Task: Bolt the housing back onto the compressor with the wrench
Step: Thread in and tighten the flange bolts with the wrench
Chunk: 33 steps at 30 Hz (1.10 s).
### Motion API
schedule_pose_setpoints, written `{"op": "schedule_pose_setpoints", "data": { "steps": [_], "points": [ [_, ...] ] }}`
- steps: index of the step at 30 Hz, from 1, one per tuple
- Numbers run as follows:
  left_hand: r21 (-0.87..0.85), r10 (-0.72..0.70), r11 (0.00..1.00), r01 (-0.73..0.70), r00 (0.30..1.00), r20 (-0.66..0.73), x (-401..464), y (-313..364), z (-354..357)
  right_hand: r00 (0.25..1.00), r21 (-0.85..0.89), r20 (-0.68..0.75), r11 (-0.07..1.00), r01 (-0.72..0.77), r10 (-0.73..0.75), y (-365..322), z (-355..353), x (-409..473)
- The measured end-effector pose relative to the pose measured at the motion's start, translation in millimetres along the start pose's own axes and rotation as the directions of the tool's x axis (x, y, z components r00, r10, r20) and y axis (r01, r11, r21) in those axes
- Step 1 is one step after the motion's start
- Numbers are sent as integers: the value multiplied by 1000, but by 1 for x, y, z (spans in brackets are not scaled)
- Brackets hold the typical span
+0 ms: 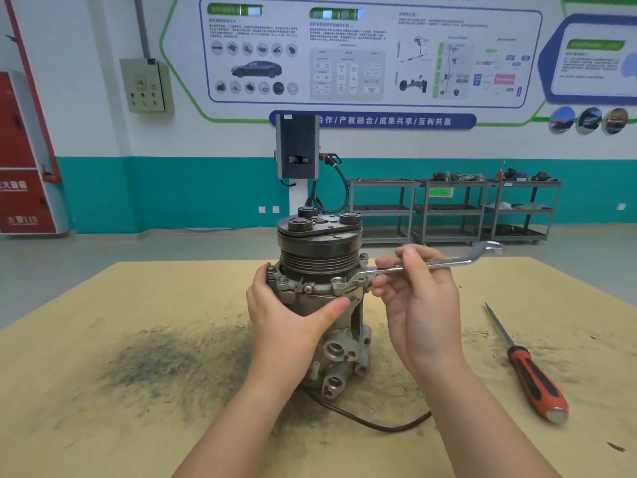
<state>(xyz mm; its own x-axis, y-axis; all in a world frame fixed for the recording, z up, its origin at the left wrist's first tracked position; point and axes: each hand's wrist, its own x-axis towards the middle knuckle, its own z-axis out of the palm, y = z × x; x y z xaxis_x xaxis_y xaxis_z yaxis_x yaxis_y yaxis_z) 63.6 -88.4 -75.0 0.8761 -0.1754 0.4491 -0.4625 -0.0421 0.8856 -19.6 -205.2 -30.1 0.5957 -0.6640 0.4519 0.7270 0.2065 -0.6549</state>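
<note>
Compressor point(320, 294) stands upright at tabletop point(103, 339) centre. Left hand point(282, 312) wraps its housing point(310, 298) from 9 o'clock. Right hand point(413, 298) pinches the wrench point(431, 263), whose head sits on a bolt point(360, 281) at 3 o'clock.

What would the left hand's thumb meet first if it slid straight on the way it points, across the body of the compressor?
The left hand grips the compressor, thumb pointing right. Going straight on, it would probably meet the right hand holding the wrench, though depth is unclear from this one view.
</note>
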Motion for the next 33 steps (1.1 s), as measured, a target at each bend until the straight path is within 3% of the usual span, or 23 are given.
{"op": "schedule_pose_setpoints", "data": {
  "steps": [5, 8, 14, 20, 24, 28, 33],
  "points": [
    [48, -10, 999, 11, 1000, -16, -5, 2, 2, 978, -86, 2, 974, 208, -209, 2, 5, -18],
    [117, -4, 993, 12, 998, -69, -10, 9, 10, 962, 22, -97, 966, 258, -255, -8, 1, -9],
    [196, 4, 981, 14, 996, -91, 0, 12, 5, 959, 153, -278, 983, 98, -52, -15, -20, 12],
    [30, -21, 999, 14, 972, 233, 31, -6, -36, 975, 181, -220, 984, 0, 40, -11, -28, 18],
    [-44, -38, 998, 47, 982, 186, 34, -12, -49, 992, 109, -115, 993, -49, 61, -9, -25, 16],
    [-11, -27, 1000, 29, 994, 110, 29, -11, -56, 996, 69, -48, 995, -75, 79, -9, -18, 12],
    [-5, -5, 1000, 6, 989, 150, 15, 3, -46, 997, 39, -3, 996, -76, 76, -13, -18, 17]
  ]
}}
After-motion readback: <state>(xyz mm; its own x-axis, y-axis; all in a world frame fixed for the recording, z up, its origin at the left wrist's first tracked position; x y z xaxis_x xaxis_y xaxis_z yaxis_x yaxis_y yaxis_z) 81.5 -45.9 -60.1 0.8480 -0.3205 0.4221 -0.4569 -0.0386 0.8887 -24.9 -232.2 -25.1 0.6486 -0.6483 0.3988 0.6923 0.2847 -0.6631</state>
